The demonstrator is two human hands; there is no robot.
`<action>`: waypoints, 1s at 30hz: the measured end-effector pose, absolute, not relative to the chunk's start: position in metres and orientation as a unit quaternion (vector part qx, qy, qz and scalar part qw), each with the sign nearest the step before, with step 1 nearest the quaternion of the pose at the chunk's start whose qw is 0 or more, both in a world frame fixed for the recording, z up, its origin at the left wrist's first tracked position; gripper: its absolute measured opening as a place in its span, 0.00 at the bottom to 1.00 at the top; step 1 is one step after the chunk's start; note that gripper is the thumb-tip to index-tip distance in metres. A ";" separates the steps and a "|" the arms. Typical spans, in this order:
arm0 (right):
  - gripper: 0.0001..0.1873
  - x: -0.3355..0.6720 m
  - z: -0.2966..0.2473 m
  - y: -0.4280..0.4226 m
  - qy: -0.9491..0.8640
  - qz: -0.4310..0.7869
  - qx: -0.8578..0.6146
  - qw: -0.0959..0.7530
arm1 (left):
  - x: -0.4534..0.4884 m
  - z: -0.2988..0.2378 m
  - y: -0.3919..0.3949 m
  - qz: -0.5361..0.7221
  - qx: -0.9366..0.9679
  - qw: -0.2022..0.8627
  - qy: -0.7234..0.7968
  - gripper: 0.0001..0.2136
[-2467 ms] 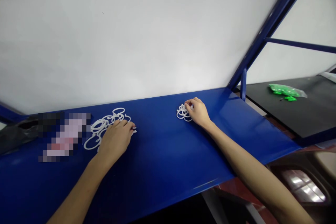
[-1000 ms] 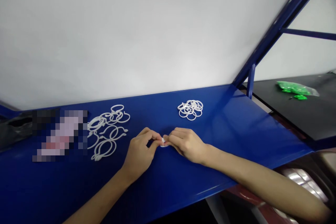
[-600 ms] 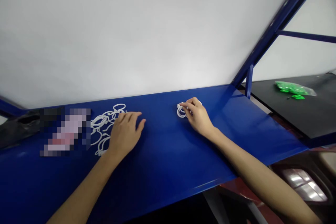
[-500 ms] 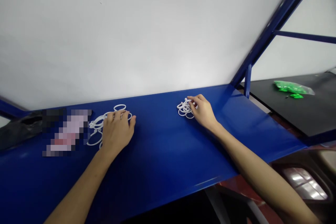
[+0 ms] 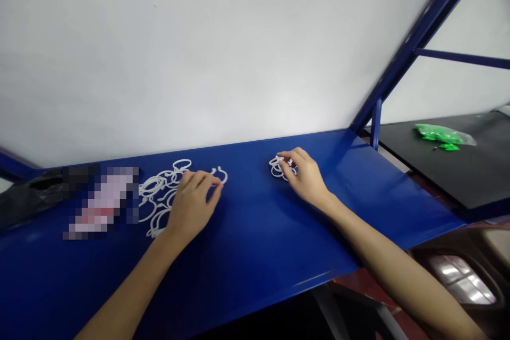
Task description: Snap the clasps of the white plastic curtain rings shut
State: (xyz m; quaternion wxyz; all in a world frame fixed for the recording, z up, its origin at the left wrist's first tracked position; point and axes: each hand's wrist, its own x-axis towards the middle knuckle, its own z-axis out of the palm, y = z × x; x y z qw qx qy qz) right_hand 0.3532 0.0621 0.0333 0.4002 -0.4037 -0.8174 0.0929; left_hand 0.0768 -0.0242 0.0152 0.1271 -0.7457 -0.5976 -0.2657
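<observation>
My left hand [image 5: 195, 199] is closed in a pinch on a white curtain ring [image 5: 225, 175], whose gap and knobbed ends face the wall. Under and left of that hand, a loose spread of similar white curtain rings [image 5: 151, 186] lies on the blue table, partly hidden by the palm. My right hand [image 5: 305, 175] rests at a smaller pile of white curtain rings [image 5: 274, 164] further right. Its thumb and forefinger are apart over this pile, and no ring is clearly gripped. The hand covers the pile's right side.
The blue tabletop [image 5: 255, 234] backs onto a white wall [image 5: 239, 53]. A black plastic bag [image 5: 32, 196] and a blurred pinkish packet [image 5: 105, 196] lie at the left. Beyond a blue metal frame [image 5: 376, 122], a black table [image 5: 438, 170] bears a clear bag of green pieces [image 5: 438, 132].
My left hand has moved right, drawing one curtain ring out from the spread. The right hand has shifted slightly nearer to me at its pile, its fingers a little further apart.
</observation>
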 end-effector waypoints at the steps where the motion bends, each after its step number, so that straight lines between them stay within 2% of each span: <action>1: 0.12 0.347 0.034 0.053 -0.834 0.126 -0.377 0.383 | 0.086 0.016 -0.028 -0.289 -0.768 0.110 -0.562 0.09; 5: 0.12 0.325 0.027 0.021 -0.856 0.319 -0.282 0.293 | 0.113 0.014 -0.039 -0.322 -0.841 0.085 -0.426 0.05; 9: 0.09 0.317 0.022 0.010 -0.813 0.403 -0.289 0.305 | 0.115 0.011 -0.041 -0.343 -0.847 0.055 -0.401 0.04; 15: 0.05 0.318 0.023 0.014 -0.781 0.411 -0.306 0.357 | 0.117 0.011 -0.041 -0.386 -0.811 -0.023 -0.439 0.04; 19: 0.05 0.319 0.021 0.017 -0.782 0.397 -0.302 0.375 | 0.119 0.009 -0.040 -0.411 -0.698 -0.128 -0.572 0.07; 23: 0.07 0.319 0.018 0.017 -0.794 0.386 -0.282 0.375 | 0.116 0.007 -0.037 -0.394 -0.663 -0.223 -0.596 0.11; 26: 0.09 0.320 0.016 0.016 -0.811 0.374 -0.266 0.363 | 0.115 0.007 -0.035 -0.382 -0.674 -0.247 -0.582 0.13; 30: 0.05 0.322 0.014 0.016 -0.835 0.342 -0.248 0.353 | 0.115 0.008 -0.036 -0.365 -0.691 -0.252 -0.571 0.15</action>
